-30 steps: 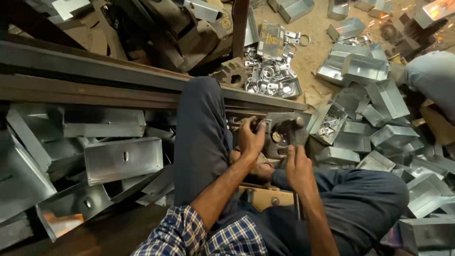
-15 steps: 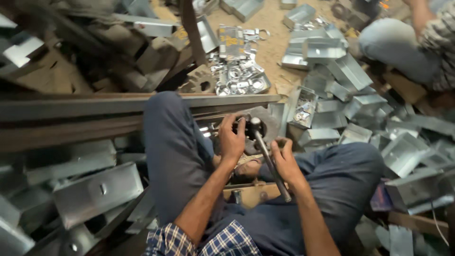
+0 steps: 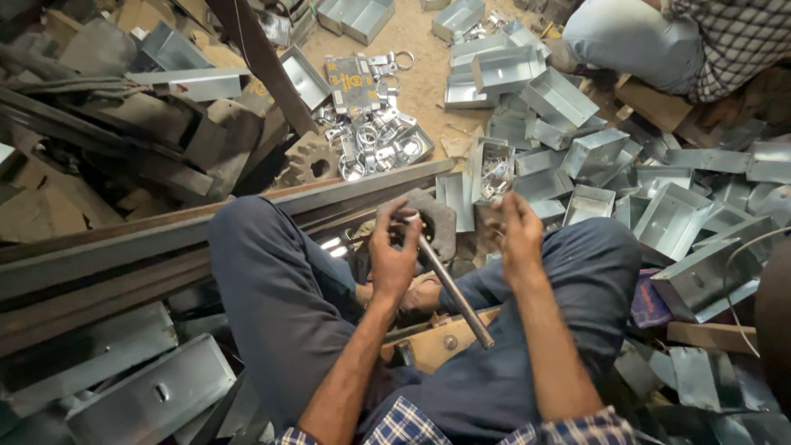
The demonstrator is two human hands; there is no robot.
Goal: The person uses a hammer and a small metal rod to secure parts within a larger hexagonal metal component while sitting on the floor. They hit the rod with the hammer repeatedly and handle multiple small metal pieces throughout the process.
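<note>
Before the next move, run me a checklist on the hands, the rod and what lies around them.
1. Left hand grips the top of the grey metal rod: ok.
2. Rod leans from the round grey metal die block down toward the lap, lower end free: ok.
3. Right hand is raised beside the block, off the rod; whether it holds a small piece: cannot tell.
4. Small shiny metal ring parts lie heaped beyond the long rusty steel beam: ok.
5. Folded grey sheet-metal boxes crowd the right knee: not ok.
6. Another person's leg stays apart at the top right: ok.
</note>
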